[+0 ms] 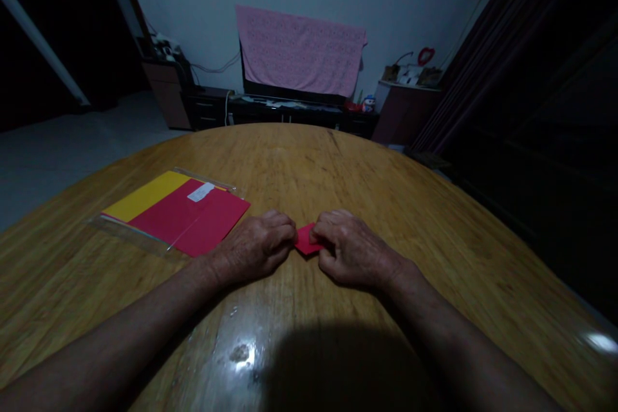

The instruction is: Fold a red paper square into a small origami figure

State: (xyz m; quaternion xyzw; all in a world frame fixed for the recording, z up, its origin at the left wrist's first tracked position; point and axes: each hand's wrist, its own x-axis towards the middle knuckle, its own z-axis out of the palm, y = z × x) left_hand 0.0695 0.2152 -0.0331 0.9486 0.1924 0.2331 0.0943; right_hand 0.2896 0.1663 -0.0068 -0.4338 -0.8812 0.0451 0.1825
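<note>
On the left of the varnished wooden table [309, 161] lies a clear plastic sleeve [120, 226], thin and glossy, holding a smooth yellow paper sheet [147, 196] and a red paper sheet [205, 222] that sticks out past its open end. A small white label [201, 192] sits on the sleeve. Just beside the sleeve, the left hand [255, 248] curls inward, its fingers pinching the left edge of a small red paper piece [306, 239]. This flat, angular scrap lies on the table between both hands, with one corner pointing toward the person. The right hand [355, 250] curls too, pinching the paper's other side, with its fingertips over the paper.
</note>
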